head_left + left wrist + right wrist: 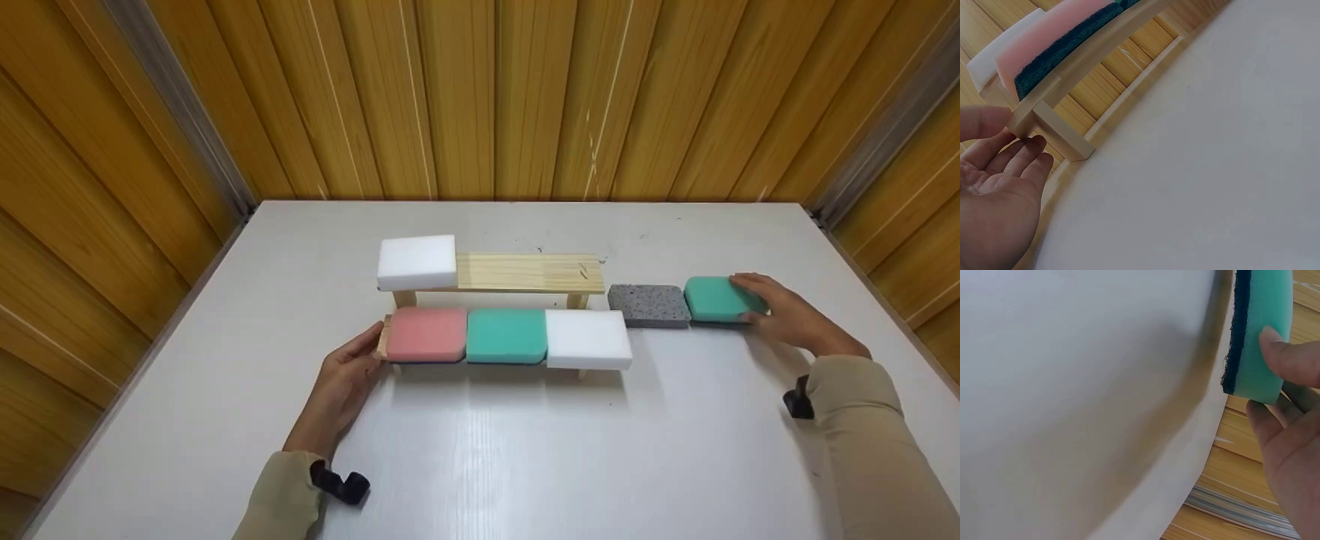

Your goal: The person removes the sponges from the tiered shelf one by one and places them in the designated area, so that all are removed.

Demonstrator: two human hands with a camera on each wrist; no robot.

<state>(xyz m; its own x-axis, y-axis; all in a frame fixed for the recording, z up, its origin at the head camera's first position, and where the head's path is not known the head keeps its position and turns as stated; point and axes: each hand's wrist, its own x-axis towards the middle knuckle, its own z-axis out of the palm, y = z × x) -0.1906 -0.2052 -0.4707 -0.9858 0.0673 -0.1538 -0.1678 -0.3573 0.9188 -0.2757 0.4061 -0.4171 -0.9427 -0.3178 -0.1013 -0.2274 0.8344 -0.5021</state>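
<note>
Sleeves: beige left sleeve (281,487) and right sleeve (862,435), each with a black wrist mount (341,484) at the cuff.
Bench: white top (510,465) beneath all items.
Left grip (346,382): narrowly closed; thumb and fingers pinch the left end of the front wooden shelf (1081,62).
Front shelf load: from left, pink sponge (427,334), first green sponge (507,335), white sponge (589,339), side by side; the white one projects past the shelf's right end.
Right grip (784,315): spread to sponge thickness, thumb and fingers holding the right side of the second green sponge (716,298).
Second green sponge: right of both shelves, dark scouring layer downward; contact with the bench cannot be told.
Grey speckled block (649,306): just left of that sponge.
Rear wooden shelf (525,271): behind the front one, second white sponge (416,262) on its left end.
Backdrop: wood-grain panelling (525,97).
</note>
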